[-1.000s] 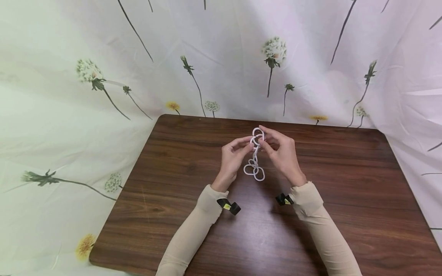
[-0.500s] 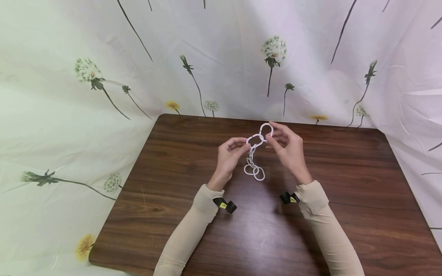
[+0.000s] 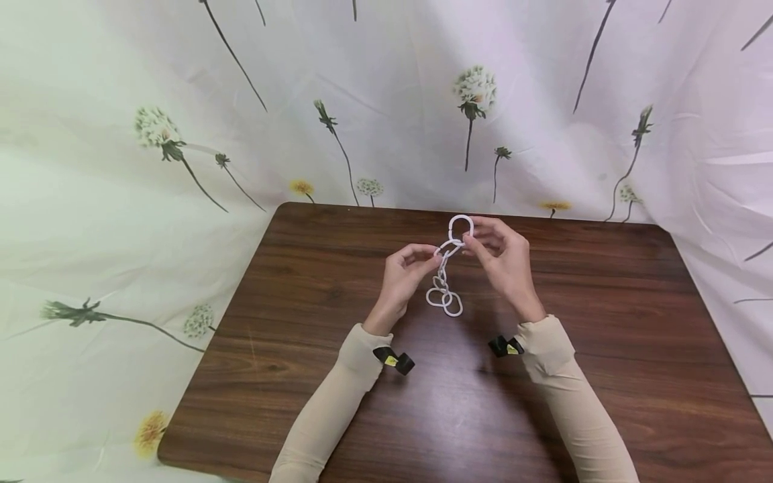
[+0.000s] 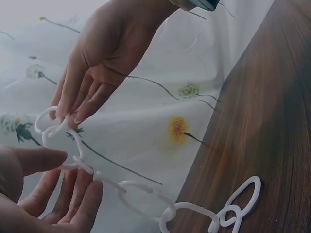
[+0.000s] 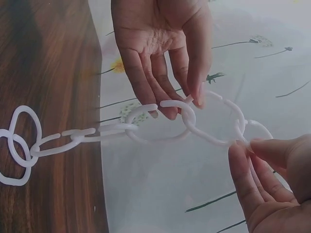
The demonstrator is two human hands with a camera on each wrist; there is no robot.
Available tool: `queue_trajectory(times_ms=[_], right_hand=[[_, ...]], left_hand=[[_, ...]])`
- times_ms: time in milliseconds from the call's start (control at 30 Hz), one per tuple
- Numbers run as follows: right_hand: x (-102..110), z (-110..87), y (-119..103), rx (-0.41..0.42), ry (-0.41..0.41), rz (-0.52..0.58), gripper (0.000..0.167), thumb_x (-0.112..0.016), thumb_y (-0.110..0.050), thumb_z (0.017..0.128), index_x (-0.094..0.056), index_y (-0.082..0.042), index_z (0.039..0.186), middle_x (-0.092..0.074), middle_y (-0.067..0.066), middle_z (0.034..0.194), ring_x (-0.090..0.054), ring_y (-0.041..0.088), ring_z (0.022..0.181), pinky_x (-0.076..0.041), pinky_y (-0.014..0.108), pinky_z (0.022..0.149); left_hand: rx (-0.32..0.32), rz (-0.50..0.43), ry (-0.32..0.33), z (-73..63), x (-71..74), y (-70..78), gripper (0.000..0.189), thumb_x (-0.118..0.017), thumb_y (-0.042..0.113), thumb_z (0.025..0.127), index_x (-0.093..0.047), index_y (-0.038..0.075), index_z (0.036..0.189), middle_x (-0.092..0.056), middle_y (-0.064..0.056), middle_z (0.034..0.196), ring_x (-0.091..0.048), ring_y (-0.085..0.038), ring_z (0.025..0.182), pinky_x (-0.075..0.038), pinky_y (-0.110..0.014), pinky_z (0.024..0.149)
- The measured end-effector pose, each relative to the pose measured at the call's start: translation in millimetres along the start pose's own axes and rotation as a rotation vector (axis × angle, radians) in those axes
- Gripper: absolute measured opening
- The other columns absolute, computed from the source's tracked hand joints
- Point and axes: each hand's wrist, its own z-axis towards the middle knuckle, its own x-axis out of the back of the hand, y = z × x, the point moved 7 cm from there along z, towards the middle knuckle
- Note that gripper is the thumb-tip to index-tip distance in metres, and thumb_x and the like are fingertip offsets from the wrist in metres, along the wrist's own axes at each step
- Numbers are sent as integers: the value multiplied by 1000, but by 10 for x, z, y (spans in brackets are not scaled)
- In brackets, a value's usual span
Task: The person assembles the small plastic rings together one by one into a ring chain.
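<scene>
A chain of several white plastic links [image 3: 450, 228] hangs between my hands, its lower end resting on the dark wooden table [image 3: 314, 322]. My left hand [image 3: 401, 282] pinches an upper link between thumb and fingers. The end link stands upright above it, pinched at its right side by my right hand [image 3: 507, 265]. Small gaps show in some links; in the right wrist view, one gapped link [image 5: 163, 140] lies at my left fingertips. In the left wrist view, the chain's far loop [image 4: 255, 194] lies over the tabletop.
A white cloth [image 3: 398, 121] printed with dandelions hangs behind the table and down its left side. Black wrist straps [image 3: 392, 360] sit on both beige sleeves [image 3: 329, 409]. The table's far edge runs just beyond my hands.
My hands have drawn apart from close together, spreading the upper links. Over the last half second the end link has turned more upright and shifted slightly left. The lower links stay on the table.
</scene>
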Motion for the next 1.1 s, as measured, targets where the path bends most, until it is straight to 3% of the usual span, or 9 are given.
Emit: queue_trajectory(times_ms=[200, 367, 433, 633, 833, 1100], right_hand=[[-3, 8, 18, -1, 1, -4, 33, -74, 2, 94, -70, 4, 126, -70, 28, 99, -76, 11, 79, -66, 30, 73], [-1, 17, 48, -6, 3, -14, 33, -74, 2, 93, -70, 5, 126, -70, 30, 99, -77, 15, 80, -66, 28, 74], [-6, 20, 56, -9, -1, -11, 33, -74, 2, 94, -70, 5, 126, -70, 31, 100, -77, 14, 81, -66, 27, 74], [-47, 39, 42, 9, -22, -15, 34, -75, 2, 93, -71, 4, 127, -71, 32, 100, -76, 4, 81, -66, 24, 75], [-104, 33, 29, 29, -49, -39, 34, -75, 1, 93, -71, 3, 127, -72, 30, 99, -75, 3, 82, -66, 28, 75], [-143, 19, -6, 41, -61, -55, 35, -76, 1, 92, -72, 0, 127, -74, 27, 98, -76, 9, 80, -66, 25, 75]], left_hand=[[-11, -5, -8, -13, 8, -3, 25, -77, -1, 91, -71, -7, 114, -77, -8, 104, -73, -10, 86, -63, -26, 89], [-51, -29, -2, 21, 13, 56, 21, -72, -2, 94, -70, -11, 113, -75, -24, 109, -75, -9, 85, -58, -54, 104], [-63, -40, -5, 44, 7, 102, 21, -71, -2, 95, -70, -12, 113, -75, -26, 108, -75, -9, 85, -55, -60, 106], [-111, -17, -24, 123, -41, 305, 24, -73, -1, 94, -71, -9, 116, -74, -26, 114, -74, -14, 88, -64, -43, 96], [-159, 34, -44, 191, -95, 457, 26, -75, 4, 95, -72, -6, 119, -73, -25, 121, -73, -12, 93, -63, -31, 91], [-175, 60, -34, 216, -109, 524, 22, -75, 1, 94, -72, -7, 114, -75, -20, 110, -71, -5, 86, -59, -18, 81]])
